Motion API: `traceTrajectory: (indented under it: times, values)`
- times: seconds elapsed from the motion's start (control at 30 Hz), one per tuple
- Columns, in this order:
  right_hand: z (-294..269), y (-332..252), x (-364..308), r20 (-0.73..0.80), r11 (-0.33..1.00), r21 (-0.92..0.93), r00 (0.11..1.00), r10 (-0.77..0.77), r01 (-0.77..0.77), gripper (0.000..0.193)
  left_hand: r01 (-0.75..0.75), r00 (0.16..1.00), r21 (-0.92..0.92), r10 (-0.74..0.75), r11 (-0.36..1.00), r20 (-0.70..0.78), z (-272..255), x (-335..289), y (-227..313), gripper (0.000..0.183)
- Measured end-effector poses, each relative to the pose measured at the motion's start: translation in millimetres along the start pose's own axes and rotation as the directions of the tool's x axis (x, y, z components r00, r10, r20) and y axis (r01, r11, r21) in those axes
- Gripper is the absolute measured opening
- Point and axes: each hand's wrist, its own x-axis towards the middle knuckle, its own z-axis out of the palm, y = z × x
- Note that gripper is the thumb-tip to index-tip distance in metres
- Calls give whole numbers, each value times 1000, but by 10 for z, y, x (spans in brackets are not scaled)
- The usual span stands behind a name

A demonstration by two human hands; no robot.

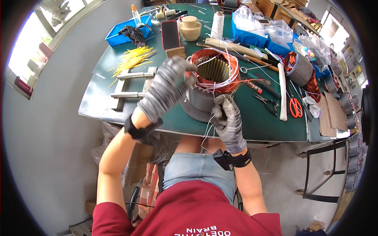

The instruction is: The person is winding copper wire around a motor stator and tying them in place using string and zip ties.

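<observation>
A motor stator (202, 103) with a grey body stands upright on the green table in front of me. Copper windings (235, 72) ring its top, with white cord (204, 138) lashed round them. My left hand (167, 84), in a grey striped glove, is at the stator's left side, thumb and fingers apart beside the windings. On the near right side, my gloved right hand (229, 122) has its fingers closed on the white cord, whose loose end hangs below the table edge. The glove hides the exact grip.
Left lie a metal rod stand (132, 94), yellow strips (134, 59) and a blue bin (114, 34). Behind stand a phone (170, 34), a cream-coloured pot (189, 29) and a thread cone (217, 25). Right are pliers (265, 104), red-handled scissors (295, 107) and another stator (298, 70).
</observation>
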Motion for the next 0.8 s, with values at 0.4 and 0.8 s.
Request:
traceTrajectory:
  times: [0.4,0.8]
  values:
    - [-13,61,8,-50,997,74,999,4,0,21,-219,972,268,188,938,138,33,173,60,17]
    - [-43,11,-13,-4,999,38,1000,25,-25,20,4,930,-266,95,964,356,20,309,-260,21]
